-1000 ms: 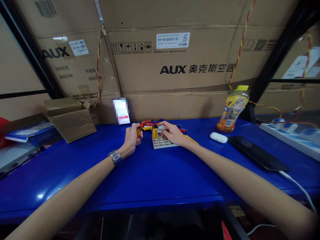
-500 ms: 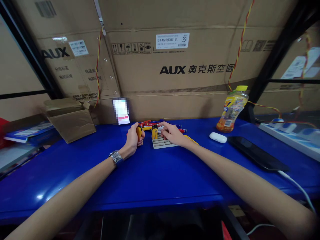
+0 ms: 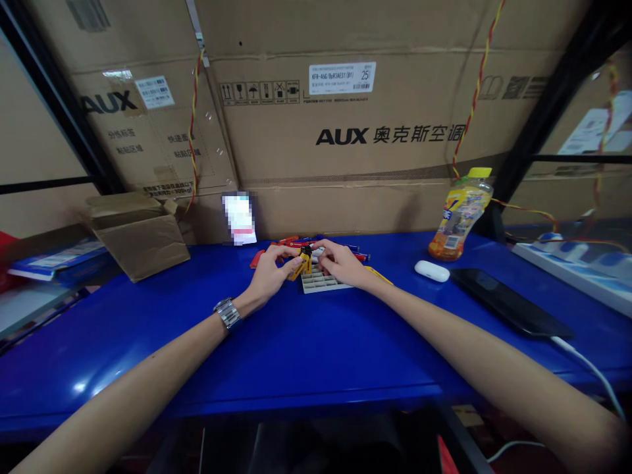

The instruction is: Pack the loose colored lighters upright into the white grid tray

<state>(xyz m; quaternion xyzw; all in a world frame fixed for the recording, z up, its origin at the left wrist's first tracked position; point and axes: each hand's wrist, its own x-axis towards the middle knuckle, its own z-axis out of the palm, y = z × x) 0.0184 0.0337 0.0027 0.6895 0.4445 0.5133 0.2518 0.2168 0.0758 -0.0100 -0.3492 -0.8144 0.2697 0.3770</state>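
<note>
My left hand (image 3: 270, 268) has its thumb and fingers closed on a yellow lighter (image 3: 296, 271), held tilted at the left end of a pale grid tray (image 3: 323, 283). A second yellow lighter (image 3: 307, 263) with a black top stands at that corner of the tray, right beside the held one. Curled over the back of the tray is my right hand (image 3: 343, 263), its fingertips pinched close to the standing lighter. What those fingertips grip is hidden. Behind both hands lies a loose pile of red, blue and yellow lighters (image 3: 299, 242).
A yellow-capped drink bottle (image 3: 457, 217), a white earphone case (image 3: 432, 270) and a black phone (image 3: 508, 303) on a cable are to the right. A lit phone screen (image 3: 239, 220) leans against the cardboard behind. An open carton (image 3: 141, 237) stands left on the blue table (image 3: 296, 355).
My left hand has moved right, bringing its yellow lighter from beside the tray up to the standing lighter at the tray's left corner. My right hand stays in nearly the same place.
</note>
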